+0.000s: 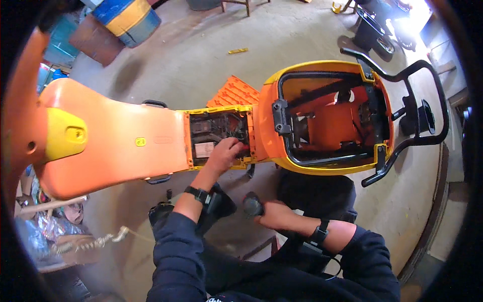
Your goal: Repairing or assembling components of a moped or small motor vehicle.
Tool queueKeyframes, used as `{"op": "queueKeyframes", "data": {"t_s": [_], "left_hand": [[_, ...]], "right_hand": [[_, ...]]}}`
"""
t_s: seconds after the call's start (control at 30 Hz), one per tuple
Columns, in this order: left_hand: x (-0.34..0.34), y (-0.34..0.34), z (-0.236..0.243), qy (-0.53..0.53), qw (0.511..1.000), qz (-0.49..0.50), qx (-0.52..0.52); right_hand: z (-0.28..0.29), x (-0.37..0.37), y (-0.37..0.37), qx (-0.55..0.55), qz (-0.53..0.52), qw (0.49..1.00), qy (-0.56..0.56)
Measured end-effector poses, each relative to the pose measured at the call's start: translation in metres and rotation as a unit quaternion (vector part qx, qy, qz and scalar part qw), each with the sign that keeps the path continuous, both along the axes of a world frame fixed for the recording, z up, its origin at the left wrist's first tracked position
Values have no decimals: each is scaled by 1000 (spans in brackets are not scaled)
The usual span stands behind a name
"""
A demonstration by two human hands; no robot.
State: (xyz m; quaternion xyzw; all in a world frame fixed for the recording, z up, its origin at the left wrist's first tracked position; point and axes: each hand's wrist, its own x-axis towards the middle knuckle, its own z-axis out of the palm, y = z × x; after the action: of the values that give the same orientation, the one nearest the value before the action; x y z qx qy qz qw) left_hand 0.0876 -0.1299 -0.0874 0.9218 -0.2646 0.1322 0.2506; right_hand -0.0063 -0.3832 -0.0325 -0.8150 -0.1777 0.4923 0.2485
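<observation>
My left hand (225,152) reaches into an open compartment (253,132) in the middle of an orange and yellow machine (113,138). Its fingers are curled in beside a small red part (245,147); what they pinch is hidden. Inside the compartment are dark wiring and parts, with a pale labelled block (204,149) left of my fingers. Lower down and closer to me, my right hand (277,215) grips a dark, rounded power drill (252,205) with a touch of red. The drill is apart from the machine.
The machine's right end has a framed opening (329,113) and a black handlebar (443,105). An orange ribbed panel (234,92) lies on the floor behind it. Farther back are a yellow strip (238,51) and a blue and yellow barrel (128,22). Bagged items (55,229) sit at left.
</observation>
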Motion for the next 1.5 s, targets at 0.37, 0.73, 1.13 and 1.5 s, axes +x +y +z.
{"op": "queueKeyframes", "data": {"t_s": [0.37, 0.73, 1.13, 1.5], "left_hand": [[-231, -24, 213, 26, 968, 106, 227], [-404, -35, 141, -17, 799, 601, -7], [-447, -26, 107, 10, 685, 728, -30], [-497, -18, 85, 105, 594, 794, -73]], "right_hand": [[-4, 4, 19, 21, 30, 998, -49], [-76, -14, 123, -6, 231, 953, -198], [-299, -76, 152, 149, 270, 857, -414], [-366, -94, 202, 205, 339, 831, -391]]}}
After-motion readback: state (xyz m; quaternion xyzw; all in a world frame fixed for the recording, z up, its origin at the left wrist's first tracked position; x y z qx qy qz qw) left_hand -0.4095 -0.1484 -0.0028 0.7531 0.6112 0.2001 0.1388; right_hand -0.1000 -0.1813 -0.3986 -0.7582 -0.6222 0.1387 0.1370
